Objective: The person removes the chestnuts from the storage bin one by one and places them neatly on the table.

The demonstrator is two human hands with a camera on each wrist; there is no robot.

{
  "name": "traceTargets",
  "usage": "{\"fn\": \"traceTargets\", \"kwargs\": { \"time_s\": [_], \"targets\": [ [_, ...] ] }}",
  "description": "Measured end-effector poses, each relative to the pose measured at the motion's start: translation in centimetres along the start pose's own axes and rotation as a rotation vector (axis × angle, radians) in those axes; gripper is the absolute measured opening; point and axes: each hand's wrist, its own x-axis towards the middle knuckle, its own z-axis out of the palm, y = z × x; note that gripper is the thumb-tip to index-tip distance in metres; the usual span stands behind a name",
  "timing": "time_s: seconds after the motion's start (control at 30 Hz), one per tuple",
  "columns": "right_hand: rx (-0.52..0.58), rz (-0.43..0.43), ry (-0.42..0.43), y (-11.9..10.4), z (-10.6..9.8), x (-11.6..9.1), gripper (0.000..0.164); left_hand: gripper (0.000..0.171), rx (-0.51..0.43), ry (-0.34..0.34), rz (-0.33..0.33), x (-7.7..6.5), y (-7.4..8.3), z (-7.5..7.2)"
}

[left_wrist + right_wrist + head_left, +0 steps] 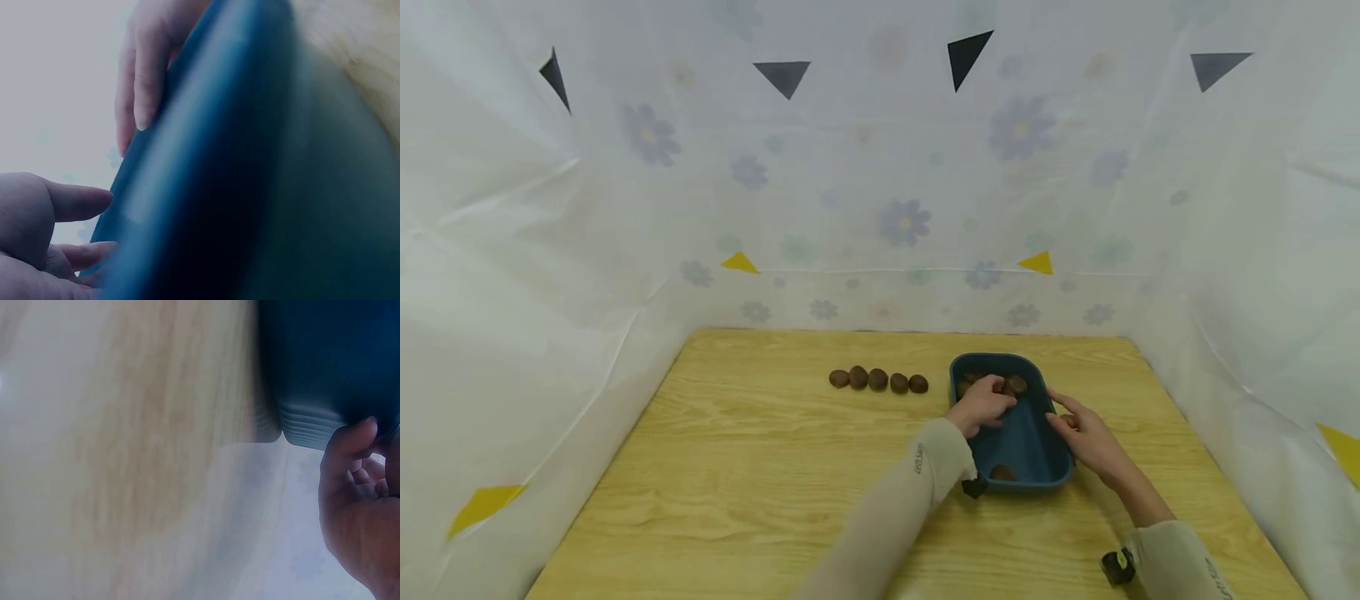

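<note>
A deep blue rectangular container (1024, 450) stands on the table at right of centre. My left hand (983, 404) reaches inside its far half, fingers among several brown chestnuts (1017, 385) and partly hiding them. In the left wrist view the thumb (84, 201) stands apart from the fingers, nothing showing between them. On the container's right side, my right hand (1093, 442) touches the rim and outer wall with forefinger and thumb extended. The right wrist view has that thumb (362, 436) against the ribbed wall. Another chestnut (1002, 472) lies at the container's near end.
Left of the container, several chestnuts (877, 380) form a row across the wood-grain table (722, 467). White flowered sheeting (850, 208) encloses the back and both sides. Dark wrist straps (1117, 567) show near the sleeves.
</note>
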Motion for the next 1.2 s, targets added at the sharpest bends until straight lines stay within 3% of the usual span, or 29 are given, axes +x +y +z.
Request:
{"fn": "traceTargets", "kwargs": {
  "time_s": [0.1,0.37,0.77,1.0,1.2],
  "targets": [
    [0.005,-0.001,-0.007,-0.2,0.1,-0.1,0.063,0.049,-0.005,-0.018,-0.015,0.3,-0.3,0.1],
    [0.005,0.005,-0.011,-0.3,0.0,-0.2,0.063,0.053,-0.126,-0.202,-0.052,1.3,-1.4,1.3],
    [0.023,0.008,-0.011,-0.1,0.2,-0.3,0.063,0.018,-0.076,-0.151,-0.008,1.6,-1.8,2.3],
    [0.012,0.011,-0.01,-0.2,0.2,-0.2,0.063,0.016,-0.055,-0.192,0.003,1.4,-1.8,2.0],
    [0.009,0.015,-0.004,-0.1,0.2,-0.1,0.062,0.018,-0.068,-0.158,0.04,1.3,-1.8,1.9]
  ]
}}
